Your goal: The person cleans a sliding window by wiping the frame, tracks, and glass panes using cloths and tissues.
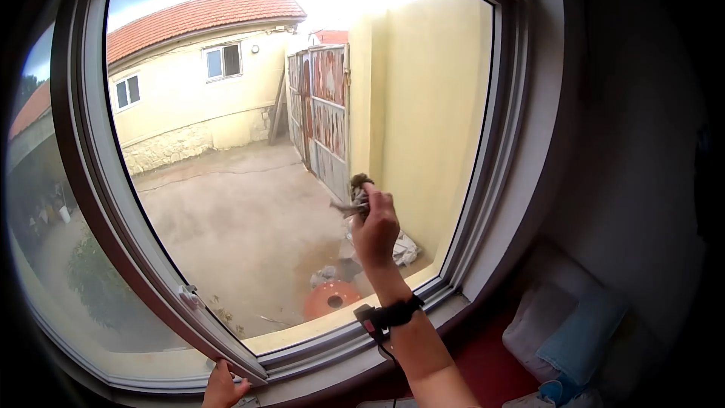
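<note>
My right hand [377,230] is raised in front of the large window pane [226,204], its fingers closed round a crumpled, dirty grey-brown rag [356,200]. The rag is up at the glass; whether it touches cannot be made out. A dark strap with a small device [381,319] goes round my right wrist. Low at the left, my left hand [223,387] grips the bottom corner of the brown and white window frame [151,276], finger and thumb on either side of the edge. Part of that hand is cut off by the picture's lower edge.
A white latch [189,297] sits on the sash upright. Below the sill to the right lie pillows or folded bedding [570,329] on a red surface [483,363]. Through the glass show a yard, a metal gate [328,106] and a red-roofed house [204,11].
</note>
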A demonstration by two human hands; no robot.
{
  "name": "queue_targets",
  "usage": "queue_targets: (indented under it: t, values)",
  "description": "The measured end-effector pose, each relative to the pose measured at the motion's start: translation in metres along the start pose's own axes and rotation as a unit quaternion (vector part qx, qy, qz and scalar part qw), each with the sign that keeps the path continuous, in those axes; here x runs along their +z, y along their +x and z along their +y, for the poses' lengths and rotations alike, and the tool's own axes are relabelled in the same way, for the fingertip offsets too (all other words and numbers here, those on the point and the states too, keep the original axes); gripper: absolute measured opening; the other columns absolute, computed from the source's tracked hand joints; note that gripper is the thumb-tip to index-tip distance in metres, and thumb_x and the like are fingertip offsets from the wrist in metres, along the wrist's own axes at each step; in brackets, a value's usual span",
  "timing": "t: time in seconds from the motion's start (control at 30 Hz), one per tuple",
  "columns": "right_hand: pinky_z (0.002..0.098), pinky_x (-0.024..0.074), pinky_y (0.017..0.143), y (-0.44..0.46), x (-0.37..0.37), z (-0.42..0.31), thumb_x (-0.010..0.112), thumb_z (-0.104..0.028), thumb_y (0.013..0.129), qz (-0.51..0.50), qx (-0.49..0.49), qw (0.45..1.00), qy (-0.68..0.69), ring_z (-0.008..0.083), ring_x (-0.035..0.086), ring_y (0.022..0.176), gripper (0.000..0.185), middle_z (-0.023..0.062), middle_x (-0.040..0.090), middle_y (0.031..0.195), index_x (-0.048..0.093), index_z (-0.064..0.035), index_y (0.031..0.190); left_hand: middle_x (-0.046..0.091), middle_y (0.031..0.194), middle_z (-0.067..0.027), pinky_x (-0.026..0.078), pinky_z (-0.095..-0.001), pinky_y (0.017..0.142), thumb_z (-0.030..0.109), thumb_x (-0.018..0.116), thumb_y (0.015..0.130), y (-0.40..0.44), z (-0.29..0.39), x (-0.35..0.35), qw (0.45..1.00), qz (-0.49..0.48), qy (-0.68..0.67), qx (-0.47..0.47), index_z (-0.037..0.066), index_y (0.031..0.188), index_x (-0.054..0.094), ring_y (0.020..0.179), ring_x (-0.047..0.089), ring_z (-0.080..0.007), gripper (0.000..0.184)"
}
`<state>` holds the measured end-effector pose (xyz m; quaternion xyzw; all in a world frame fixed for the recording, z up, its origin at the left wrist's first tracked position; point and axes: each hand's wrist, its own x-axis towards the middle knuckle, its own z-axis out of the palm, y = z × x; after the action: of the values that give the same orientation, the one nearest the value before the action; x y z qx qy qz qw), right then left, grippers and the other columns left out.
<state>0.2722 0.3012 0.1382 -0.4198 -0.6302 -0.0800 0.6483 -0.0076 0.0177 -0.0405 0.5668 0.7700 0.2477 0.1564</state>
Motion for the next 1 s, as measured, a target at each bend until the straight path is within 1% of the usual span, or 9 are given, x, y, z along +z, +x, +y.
queue_targets:
  t: [0.07, 0.13, 0.23, 0.33, 0.5, 0.6, 0.77, 0.87, 1.0]
  values:
    - [0.0412, 0.0495, 0.073, 0.019, 0.001, 0.045, 0.065, 0.000, 0.071, 0.080, 0.208, 0.975, -0.010, 0.0356, 0.059, 0.087, 0.036, 0.0172, 0.058, 0.094, 0.054, -0.0020, 0.105, 0.056, 0.094, -0.0250, 0.046, -0.0406, 0.077, 0.019, 0.069, 0.071, -0.005, 0.019, -0.011, 0.999, -0.035, -0.008, -0.018, -0.006, 0.105, 0.047, 0.086, 0.057, -0.0368, 0.047]
    - [0.0418, 0.0495, 0.073, 0.011, 0.012, 0.044, 0.065, -0.001, 0.072, 0.121, 0.227, 0.966, -0.040, 0.0364, 0.059, 0.084, 0.034, 0.0171, 0.058, 0.093, 0.054, -0.0004, 0.104, 0.055, 0.095, -0.0276, 0.045, -0.0434, 0.077, 0.020, 0.070, 0.068, -0.005, 0.020, -0.011, 1.000, -0.020, -0.016, -0.012, -0.006, 0.105, 0.047, 0.087, 0.055, -0.0413, 0.051]
    - [0.0396, 0.0503, 0.068, -0.030, 0.017, -0.024, 0.065, -0.003, 0.071, -0.022, -0.022, 0.999, 0.020, 0.0320, 0.060, 0.081, 0.035, 0.0136, 0.057, 0.091, 0.057, -0.0027, 0.105, 0.055, 0.096, -0.0275, 0.045, -0.0451, 0.078, 0.020, 0.069, 0.069, -0.005, 0.013, -0.003, 1.000, 0.011, -0.017, 0.018, -0.006, 0.107, 0.047, 0.090, 0.054, -0.0420, 0.052]
    - [0.0352, 0.0507, 0.063, -0.045, 0.018, -0.051, 0.063, -0.006, 0.072, -0.194, -0.291, 0.936, 0.043, 0.0255, 0.060, 0.079, 0.036, 0.0088, 0.055, 0.087, 0.059, -0.0098, 0.108, 0.055, 0.097, -0.0279, 0.045, -0.0451, 0.080, 0.021, 0.069, 0.069, -0.005, 0.010, -0.002, 1.000, -0.013, -0.009, -0.018, -0.007, 0.108, 0.046, 0.093, 0.054, -0.0424, 0.053]
    - [0.0396, 0.0496, 0.069, 0.056, -0.001, -0.021, 0.063, 0.001, 0.069, 0.038, -0.088, 0.995, 0.005, 0.0330, 0.059, 0.081, 0.039, 0.0147, 0.058, 0.091, 0.057, -0.0059, 0.107, 0.055, 0.096, -0.0282, 0.044, -0.0452, 0.080, 0.018, 0.068, 0.069, -0.003, 0.011, 0.002, 1.000, 0.005, -0.004, 0.006, -0.007, 0.107, 0.047, 0.091, 0.053, -0.0435, 0.051]
    - [0.0403, 0.0493, 0.070, 0.063, 0.009, -0.024, 0.063, 0.000, 0.071, 0.048, -0.011, 0.996, -0.068, 0.0338, 0.059, 0.083, 0.037, 0.0148, 0.057, 0.091, 0.055, -0.0043, 0.106, 0.056, 0.096, -0.0268, 0.045, -0.0462, 0.079, 0.020, 0.070, 0.068, -0.001, 0.000, 0.007, 1.000, 0.016, 0.000, 0.015, -0.006, 0.107, 0.047, 0.091, 0.054, -0.0423, 0.052]
    - [0.0308, 0.0514, 0.056, -0.050, 0.025, -0.066, 0.060, -0.006, 0.073, -0.177, -0.336, 0.924, 0.045, 0.0210, 0.059, 0.071, 0.031, 0.0074, 0.054, 0.082, 0.058, -0.0044, 0.104, 0.057, 0.083, -0.0190, 0.049, -0.0393, 0.068, 0.021, 0.073, 0.066, -0.001, -0.006, 0.011, 1.000, 0.009, 0.007, -0.020, -0.001, 0.098, 0.041, 0.075, 0.059, -0.0326, 0.050]
    - [0.0333, 0.0507, 0.064, -0.023, 0.014, -0.055, 0.062, -0.003, 0.071, -0.170, -0.314, 0.934, 0.035, 0.0241, 0.060, 0.075, 0.031, 0.0088, 0.056, 0.083, 0.060, -0.0075, 0.102, 0.057, 0.083, -0.0190, 0.049, -0.0398, 0.068, 0.021, 0.073, 0.066, 0.002, -0.020, 0.018, 1.000, 0.019, 0.007, 0.000, -0.001, 0.099, 0.041, 0.075, 0.059, -0.0329, 0.051]
    - [0.0408, 0.0501, 0.068, 0.091, -0.008, -0.026, 0.064, -0.001, 0.071, 0.061, -0.059, 0.996, -0.029, 0.0330, 0.061, 0.077, 0.031, 0.0149, 0.060, 0.087, 0.059, -0.0020, 0.102, 0.056, 0.089, -0.0254, 0.047, -0.0460, 0.071, 0.021, 0.071, 0.067, -0.001, -0.017, 0.019, 1.000, 0.015, 0.012, 0.006, -0.004, 0.106, 0.039, 0.082, 0.057, -0.0413, 0.056]
